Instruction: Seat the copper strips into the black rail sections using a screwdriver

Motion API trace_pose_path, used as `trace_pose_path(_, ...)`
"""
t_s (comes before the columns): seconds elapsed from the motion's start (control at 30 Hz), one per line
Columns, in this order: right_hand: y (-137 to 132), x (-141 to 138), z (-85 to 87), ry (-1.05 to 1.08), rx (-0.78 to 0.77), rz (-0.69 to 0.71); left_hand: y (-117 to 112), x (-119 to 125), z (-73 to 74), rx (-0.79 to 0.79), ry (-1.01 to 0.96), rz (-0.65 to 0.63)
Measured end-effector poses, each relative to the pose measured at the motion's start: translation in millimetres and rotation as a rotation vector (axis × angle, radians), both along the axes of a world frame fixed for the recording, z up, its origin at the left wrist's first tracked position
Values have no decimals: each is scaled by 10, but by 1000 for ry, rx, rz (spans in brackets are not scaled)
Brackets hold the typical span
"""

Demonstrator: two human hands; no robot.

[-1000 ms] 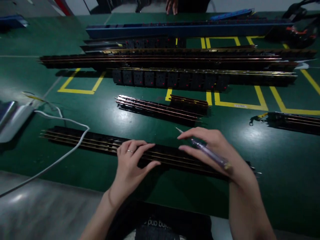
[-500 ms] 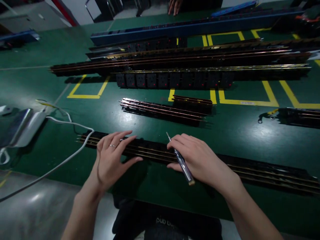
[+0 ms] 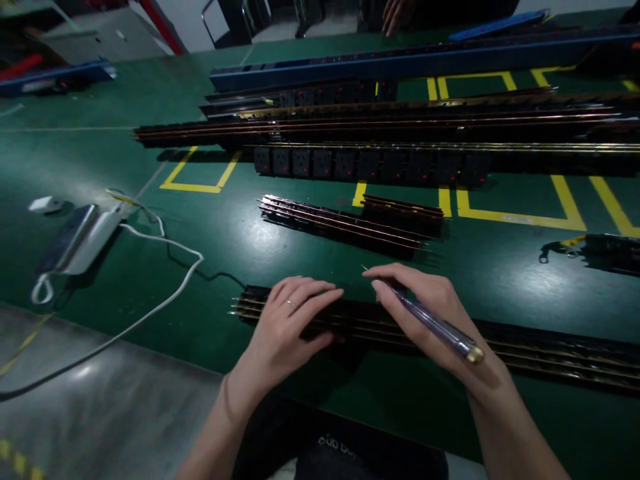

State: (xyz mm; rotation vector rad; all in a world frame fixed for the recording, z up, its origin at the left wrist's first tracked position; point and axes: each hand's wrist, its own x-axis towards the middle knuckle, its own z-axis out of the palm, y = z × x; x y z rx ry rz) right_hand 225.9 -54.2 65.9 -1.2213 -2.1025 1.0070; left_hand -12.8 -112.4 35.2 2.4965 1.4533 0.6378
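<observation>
A long black socket strip [image 3: 370,327] with thin brass bars along it lies across the near part of the table. My left hand [image 3: 295,317], with a ring on one finger, grips it near its left end, fingers over the top and thumb at the near side. In my right hand [image 3: 425,310] is a slim screwdriver [image 3: 440,327] with a dark, see-through handle. Its thin tip points up and left, past my fingers, above the strip's far edge. The handle end lies back over the hand toward the wrist.
Short barred strips [image 3: 340,223] lie just beyond. Further back are rows of black sockets [image 3: 345,163] and a long blue housing [image 3: 400,61]. A white cable [image 3: 165,287] curves at left beside a phone-like device [image 3: 70,240]. Another person's hand [image 3: 395,15] rests at the far edge.
The socket strip has slid to the right with my left hand, which has closed onto it. My right hand has turned the screwdriver, so its handle now lies back toward the wrist.
</observation>
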Motion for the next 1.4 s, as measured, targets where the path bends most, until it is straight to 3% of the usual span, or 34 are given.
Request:
trace_pose_path(0.07, 2, 13, 9, 20, -57, -30, -48, -342, 14, -32, 67, 115)
trace_pose_path(0.17, -7, -16, -34, 101, -61, 35, -156, -893, -56, -119, 153, 303)
trace_pose_path(0.27, -32, -71, -114, 180, -34, 153, -253, -1157, -173, -171, 73, 397)
trace_pose_path(0.37, -68, -117, -135, 235, -38, 203, -285, -1067, -219, -177, -69, 442)
trace_pose_path(0.63, -99, -260, -39, 314, -105, 171, -202, -459, -167, -355, -449, 423)
trace_pose_path(0.8, -119, -295, -121, 260, -289, 159, -215, -170, -215, -329, -378, 447)
trace_pose_path(0.97, -119, -297, -178, 165, -154, 248, -200, 3, -223, -280, -242, 444)
trace_pose_path(1.17, -71, -212, -156, 135, -148, 304, -136, -81, -239, -176, -142, 397)
trace_pose_path(1.4, 40, 49, -75, 162, -239, 286, -15, -621, -196, -162, -136, 422)
